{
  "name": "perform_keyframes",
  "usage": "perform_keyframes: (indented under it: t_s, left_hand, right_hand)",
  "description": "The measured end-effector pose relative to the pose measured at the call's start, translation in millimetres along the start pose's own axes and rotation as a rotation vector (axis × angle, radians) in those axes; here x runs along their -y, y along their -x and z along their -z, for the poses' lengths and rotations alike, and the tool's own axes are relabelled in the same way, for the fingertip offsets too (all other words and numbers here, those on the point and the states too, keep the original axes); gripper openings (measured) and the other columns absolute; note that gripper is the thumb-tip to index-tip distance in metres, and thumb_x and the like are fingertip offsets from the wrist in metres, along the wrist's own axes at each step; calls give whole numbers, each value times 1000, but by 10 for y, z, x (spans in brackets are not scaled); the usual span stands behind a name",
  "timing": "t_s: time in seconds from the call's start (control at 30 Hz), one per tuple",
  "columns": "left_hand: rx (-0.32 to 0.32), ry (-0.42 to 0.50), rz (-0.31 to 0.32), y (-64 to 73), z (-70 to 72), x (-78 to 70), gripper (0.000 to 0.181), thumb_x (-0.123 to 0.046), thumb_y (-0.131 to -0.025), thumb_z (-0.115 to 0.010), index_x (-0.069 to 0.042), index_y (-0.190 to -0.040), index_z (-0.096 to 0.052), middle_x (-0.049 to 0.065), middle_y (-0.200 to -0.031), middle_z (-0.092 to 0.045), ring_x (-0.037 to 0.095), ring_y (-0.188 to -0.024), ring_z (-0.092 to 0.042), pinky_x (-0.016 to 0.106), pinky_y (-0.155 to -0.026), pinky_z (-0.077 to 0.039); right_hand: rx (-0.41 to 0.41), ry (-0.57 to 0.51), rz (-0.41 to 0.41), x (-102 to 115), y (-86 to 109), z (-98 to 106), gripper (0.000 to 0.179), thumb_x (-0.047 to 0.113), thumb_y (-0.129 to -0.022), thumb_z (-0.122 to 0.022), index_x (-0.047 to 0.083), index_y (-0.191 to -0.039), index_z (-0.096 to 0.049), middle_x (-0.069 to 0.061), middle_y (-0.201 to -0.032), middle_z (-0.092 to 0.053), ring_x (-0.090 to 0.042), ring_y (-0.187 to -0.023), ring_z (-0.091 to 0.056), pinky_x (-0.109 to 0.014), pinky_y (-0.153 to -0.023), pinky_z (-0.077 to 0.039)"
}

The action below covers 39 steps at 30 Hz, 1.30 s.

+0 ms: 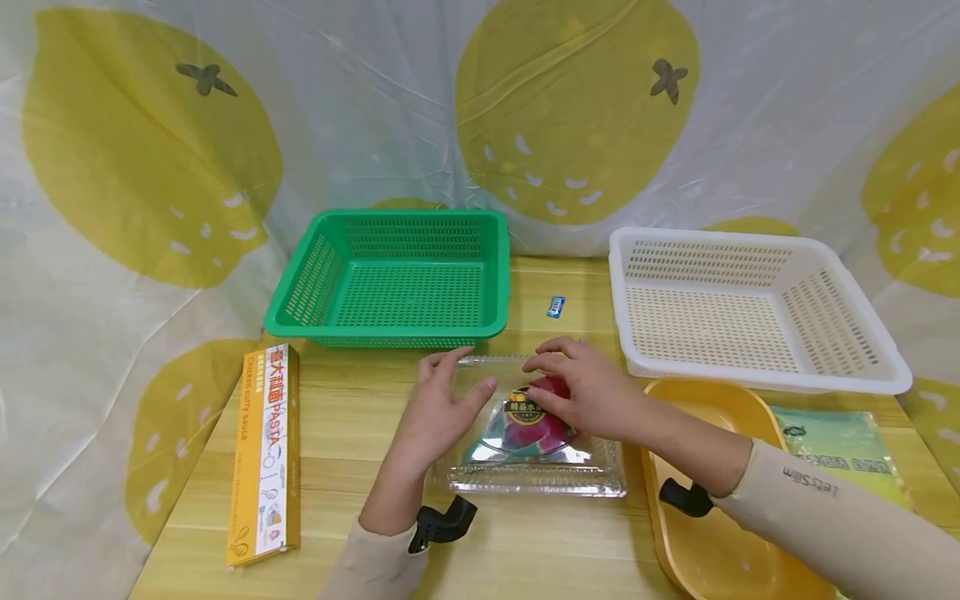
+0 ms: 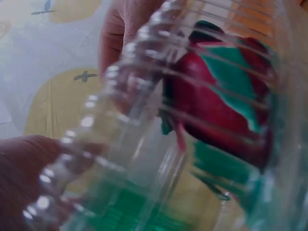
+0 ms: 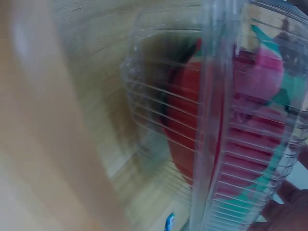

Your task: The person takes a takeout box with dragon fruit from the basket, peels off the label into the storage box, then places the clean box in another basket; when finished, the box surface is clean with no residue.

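A clear plastic clamshell box [image 1: 536,482] lies on the table in front of me, with a black-and-gold label on its lid. Inside shows a red-pink dragon fruit [image 2: 211,91] with green scales. My left hand [image 1: 438,408] is at the box's left side, thumb over the lid and fingers spread toward the far left corner. From the right, my right hand [image 1: 592,392] reaches across the top, its gently bent fingers over the lid near the label. The right wrist view shows the box's ribbed side and seam close up.
Behind the box stand a green basket [image 1: 386,335] and, to the right, a white basket [image 1: 765,375]. A small blue packet [image 1: 556,307] lies between them. At left is a pasta box [image 1: 262,454]. A yellow tray [image 1: 663,542] and a green-yellow bag [image 1: 843,446] sit at right.
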<state>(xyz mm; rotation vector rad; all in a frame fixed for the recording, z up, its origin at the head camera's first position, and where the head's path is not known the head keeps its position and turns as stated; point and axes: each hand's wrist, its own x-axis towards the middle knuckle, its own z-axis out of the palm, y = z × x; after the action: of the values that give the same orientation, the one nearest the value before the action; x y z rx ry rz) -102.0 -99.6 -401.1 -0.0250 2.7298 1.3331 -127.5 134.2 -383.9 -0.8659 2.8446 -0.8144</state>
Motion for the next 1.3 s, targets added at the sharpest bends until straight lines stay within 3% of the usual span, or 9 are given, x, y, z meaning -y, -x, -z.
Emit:
perform_keyframes:
  t_s: [0.2,0.47,0.77,1.3]
  left_hand:
    - [5,28,-23,-55,-92,79,63,-45,-98,-65,-21,-153,-46,16,-159,-34,48,-136,-49,71,-107,-42]
    - [-19,34,-50,-122,-166,109,63,-44,-98,-65,-20,-152,-45,12,-158,-38,42,-142,-46,66,-112,-40]
    - [-15,22,-58,-183,-193,146,59,-44,-101,-62,-21,-152,-45,9,-158,-40,38,-146,-42,63,-116,-38]
    - [11,47,-86,-184,-197,143,59,-42,-102,-61,-20,-153,-43,10,-160,-37,39,-146,-42,64,-117,-37]
  right_hand:
    - [23,-13,-19,-23,-2,-38,29,34,-94,-75,21,-120,-73,-9,-136,-60,-31,-127,-55,-45,-94,-60]
    - [-71,19,-1,-86,-11,-135,20,32,-92,-77,22,-109,-77,-13,-135,-62,-35,-127,-56,-56,-105,-50]
    - [-159,-27,-90,-104,-44,-228,8,31,-91,-77,23,-95,-78,-10,-135,-65,-35,-130,-57,-62,-112,-39]
    - [-154,22,-61,-119,-29,-248,6,31,-95,-72,26,-93,-73,-8,-136,-64,-38,-132,-55,-63,-116,-33]
